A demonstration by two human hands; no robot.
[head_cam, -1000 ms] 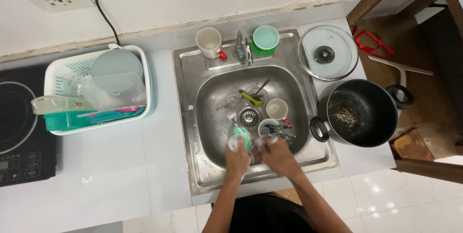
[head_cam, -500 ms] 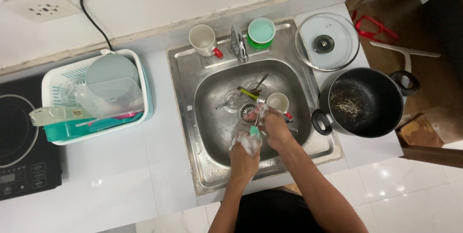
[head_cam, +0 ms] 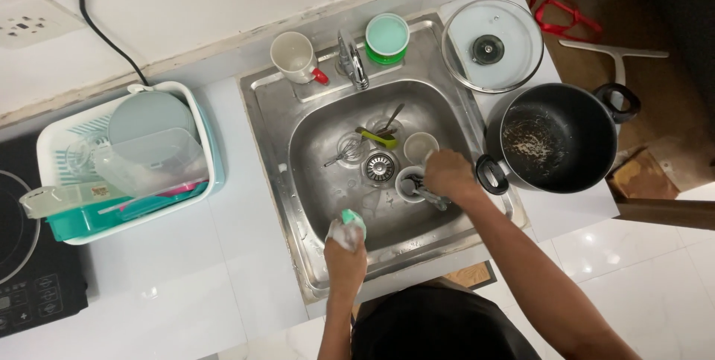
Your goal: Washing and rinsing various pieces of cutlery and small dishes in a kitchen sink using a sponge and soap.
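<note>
My left hand (head_cam: 345,252) grips a soapy green sponge (head_cam: 350,221) over the front left of the steel sink (head_cam: 275,137). My right hand (head_cam: 447,175) reaches into the sink's right side and rests on metal cutlery (head_cam: 428,195) lying across a small white cup (head_cam: 408,181). A second white cup (head_cam: 421,145) stands just behind it. Near the drain (head_cam: 379,167) lie a whisk (head_cam: 344,149), a spoon and a yellow-green handled utensil (head_cam: 378,138).
A tap (head_cam: 351,62), a white mug (head_cam: 293,56) and a green container (head_cam: 387,37) stand on the sink's back ledge. A black pot (head_cam: 558,137) and glass lid (head_cam: 491,43) sit to the right. A dish rack (head_cam: 123,159) and a cooktop (head_cam: 22,256) are on the left.
My hands have parted: the right one moved right onto the cutlery at the cup, while the left one with the sponge stayed at the sink's front. The camera view shifted slightly.
</note>
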